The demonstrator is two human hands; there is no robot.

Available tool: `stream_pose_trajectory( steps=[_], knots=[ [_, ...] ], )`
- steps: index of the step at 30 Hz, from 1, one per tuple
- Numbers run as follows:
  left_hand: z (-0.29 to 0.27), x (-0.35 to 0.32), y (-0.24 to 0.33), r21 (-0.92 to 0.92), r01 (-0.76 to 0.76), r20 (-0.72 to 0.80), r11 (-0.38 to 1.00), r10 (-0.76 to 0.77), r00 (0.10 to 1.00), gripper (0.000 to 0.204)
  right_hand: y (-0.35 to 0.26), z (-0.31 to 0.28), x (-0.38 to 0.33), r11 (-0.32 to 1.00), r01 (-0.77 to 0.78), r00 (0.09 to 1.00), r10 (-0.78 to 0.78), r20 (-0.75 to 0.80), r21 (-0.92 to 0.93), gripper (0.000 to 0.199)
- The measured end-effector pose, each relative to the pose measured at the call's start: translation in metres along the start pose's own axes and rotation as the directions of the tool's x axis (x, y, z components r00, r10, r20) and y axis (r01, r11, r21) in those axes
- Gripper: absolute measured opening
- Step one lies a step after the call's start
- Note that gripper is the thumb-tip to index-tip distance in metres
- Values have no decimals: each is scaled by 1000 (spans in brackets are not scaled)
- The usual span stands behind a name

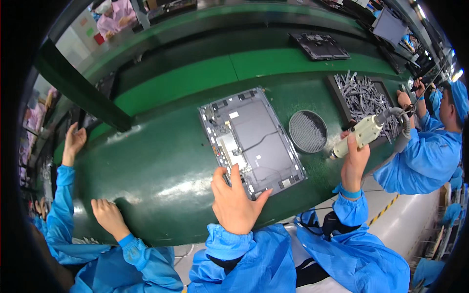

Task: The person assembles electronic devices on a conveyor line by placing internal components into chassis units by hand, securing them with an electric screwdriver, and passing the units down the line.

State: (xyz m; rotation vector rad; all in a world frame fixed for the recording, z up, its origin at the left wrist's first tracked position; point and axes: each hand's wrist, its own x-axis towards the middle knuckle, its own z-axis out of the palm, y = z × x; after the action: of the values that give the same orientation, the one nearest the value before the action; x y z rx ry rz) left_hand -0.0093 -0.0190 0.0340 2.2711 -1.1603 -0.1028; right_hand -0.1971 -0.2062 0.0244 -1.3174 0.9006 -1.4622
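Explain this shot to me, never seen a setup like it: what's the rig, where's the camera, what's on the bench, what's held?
There is no robot: a person works with bare hands. The one picture comes from a wide fisheye camera on their head, looking down, so straight edges bend near the rim.

On the green bench lies an open, flat laptop-like chassis. To its right are a round dish and a dark rectangular tray piled with dark strips.

The left hand is spread at the chassis's near edge. The right hand grips a cream handheld tool. Co-workers in blue sit either side.
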Motion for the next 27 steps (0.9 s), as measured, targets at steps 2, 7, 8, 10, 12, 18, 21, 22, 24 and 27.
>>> stream_pose_trajectory(
  steps=[2,7,8,10,12,18,21,22,24,27],
  knots=[
    [-3,0,-1,1,29,13,1000,-29,999,86,4,-10,-4,985,115,993,-116,-6,-129,52],
    [-14,-6,-13,-63,158,1,985,-158,987,92,20,-37,-36,897,366,928,-372,22,-249,34],
    [-14,-9,-19,-31,159,3,987,-159,987,90,16,-37,-45,929,308,951,-298,81,-205,24],
    [-12,-13,-27,-8,153,26,988,-153,988,65,-3,-16,-49,929,179,965,-101,243,-323,20],
    [-8,-14,-30,-13,144,71,989,-143,987,44,-12,9,-52,854,72,889,179,422,-515,17],
    [0,-12,-27,-162,132,181,978,-102,978,30,-13,25,-42,732,256,797,210,566,-632,34],
    [15,-30,-42,-651,410,337,638,-241,910,28,-8,17,-47,844,-1,747,357,561,-536,37],
    [19,-32,-44,-781,402,313,477,-258,914,27,-6,14,-48,879,21,732,311,606,-477,38],
    [29,-33,-51,-932,311,248,186,-298,922,25,10,12,-59,948,4,753,206,624,-318,39],
    [64,-14,-61,-978,183,148,98,-288,946,22,43,-10,-63,957,141,727,74,683,-254,38]
  ],
)
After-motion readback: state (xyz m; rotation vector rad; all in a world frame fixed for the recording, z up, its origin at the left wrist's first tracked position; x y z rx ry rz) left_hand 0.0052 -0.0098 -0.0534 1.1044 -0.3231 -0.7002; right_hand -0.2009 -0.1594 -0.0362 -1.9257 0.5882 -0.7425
